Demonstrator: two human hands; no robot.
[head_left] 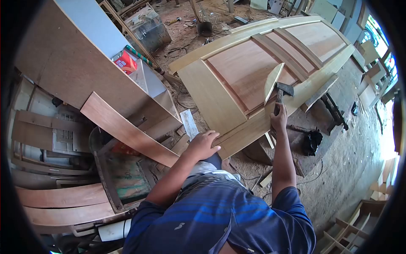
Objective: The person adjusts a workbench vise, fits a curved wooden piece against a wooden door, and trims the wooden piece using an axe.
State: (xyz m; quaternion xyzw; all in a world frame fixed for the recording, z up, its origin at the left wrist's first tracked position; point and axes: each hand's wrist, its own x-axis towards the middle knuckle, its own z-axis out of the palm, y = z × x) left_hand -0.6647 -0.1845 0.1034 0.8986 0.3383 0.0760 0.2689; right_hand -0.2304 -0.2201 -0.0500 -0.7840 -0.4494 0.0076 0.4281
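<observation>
A panelled wooden door (220, 89) with pale frame rails and reddish panels lies across a bench before me. My left hand (205, 145) rests at its near left corner, thumb apart and fingers lying on the wood. Wrapped around a handle, my right hand (278, 118) holds a hatchet (285, 89) with a dark metal head, just above the near long rail. Beside the hatchet head, a pale wood offcut (272, 82) with a curved edge sits over the panel; whether it touches the head I cannot tell.
A black power tool (334, 112) and a black bundle (312, 142) lie on the bench at right. Left of me, a curved plank (127, 129) leans near a large plywood cabinet (63, 55) holding a red can (125, 62). Wood scraps and shavings cover the floor.
</observation>
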